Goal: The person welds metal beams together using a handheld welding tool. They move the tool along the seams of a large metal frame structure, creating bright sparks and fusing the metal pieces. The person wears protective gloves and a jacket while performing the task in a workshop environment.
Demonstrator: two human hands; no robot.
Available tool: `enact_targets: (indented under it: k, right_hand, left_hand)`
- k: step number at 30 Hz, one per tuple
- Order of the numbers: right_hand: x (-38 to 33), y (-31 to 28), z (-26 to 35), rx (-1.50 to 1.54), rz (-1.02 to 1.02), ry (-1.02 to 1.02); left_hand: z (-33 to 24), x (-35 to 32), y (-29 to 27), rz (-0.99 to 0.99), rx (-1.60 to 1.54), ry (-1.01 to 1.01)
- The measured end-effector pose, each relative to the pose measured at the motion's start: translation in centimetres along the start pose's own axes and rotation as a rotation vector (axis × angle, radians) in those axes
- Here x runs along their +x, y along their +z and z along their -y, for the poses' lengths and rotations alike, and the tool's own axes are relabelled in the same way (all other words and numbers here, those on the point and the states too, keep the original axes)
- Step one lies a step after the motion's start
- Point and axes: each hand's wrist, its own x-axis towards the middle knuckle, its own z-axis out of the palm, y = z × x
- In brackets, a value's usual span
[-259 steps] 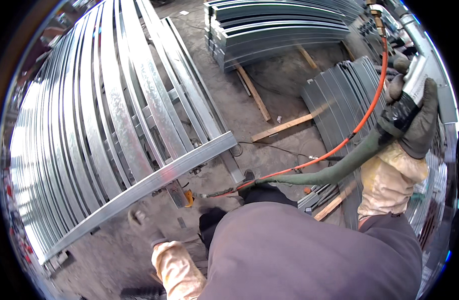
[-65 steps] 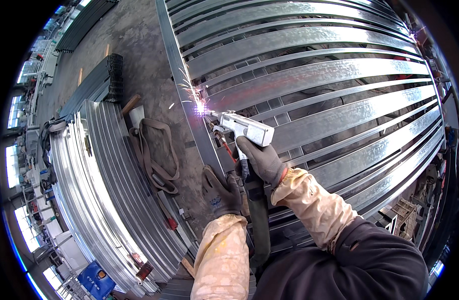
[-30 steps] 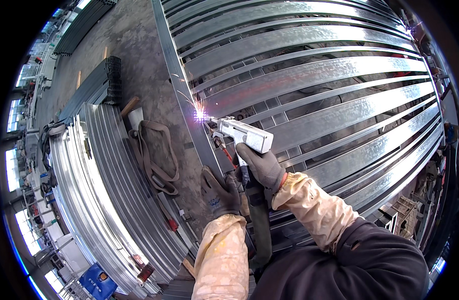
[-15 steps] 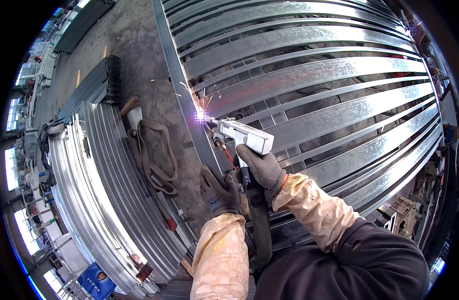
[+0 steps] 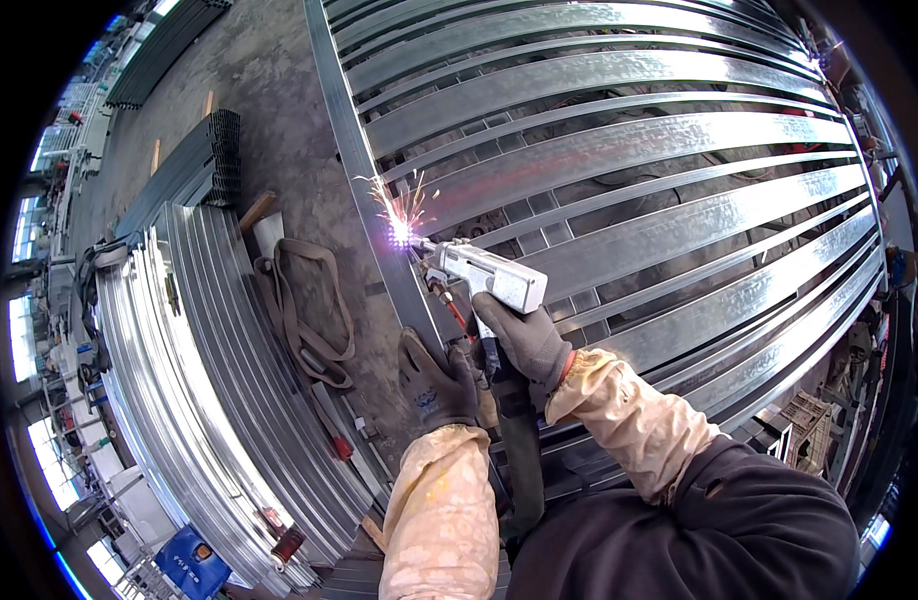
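My right hand [image 5: 526,337], in a dark grey glove, is closed around the grip of a white handheld welding gun [image 5: 494,273]. The gun's nozzle meets the long steel side rail [image 5: 359,180], where a bright violet-white spot throws orange sparks [image 5: 400,205]. Lower down, my left hand [image 5: 437,385], gloved too, straddles the same rail, fingers on its left and thumb on its right. Wide and narrow steel slats [image 5: 619,150] run rightward from the rail. A dark hose sleeve [image 5: 522,450] hangs below the gun between my forearms.
To the left lies a stack of shiny steel profiles [image 5: 249,370], with a looped brown strap [image 5: 329,260] beside it. Darker stacked profiles [image 5: 194,165] stand beyond. A blue bag [image 5: 192,562] sits at lower left. Another bright glow [image 5: 817,64] shows at the far right corner.
The sparks at the nozzle have grown into a larger upward spray. Both hands and the welding gun stay nearly in place.
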Motion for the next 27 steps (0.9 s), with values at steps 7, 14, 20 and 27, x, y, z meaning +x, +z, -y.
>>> enact_targets:
  k: [7,14,20,27]
  right_hand:
    - [-0.2,0.0,-0.4,-0.064,-0.012,-0.071]
    - [-0.3,-0.1,-0.7,-0.026,-0.001,0.006]
    - [-0.6,-0.2,-1.0,-0.044,-0.003,-0.001]
    - [-1.1,0.0,-0.1,-0.019,0.019,0.008]
  left_hand:
    - [0.3,0.0,0.2,-0.006,-0.017,-0.003]
    - [-0.6,0.3,-0.5,0.018,0.007,-0.027]
    - [-0.6,0.4,-0.6,0.001,0.019,-0.001]
    - [-0.4,0.3,-0.3,-0.004,0.017,-0.005]
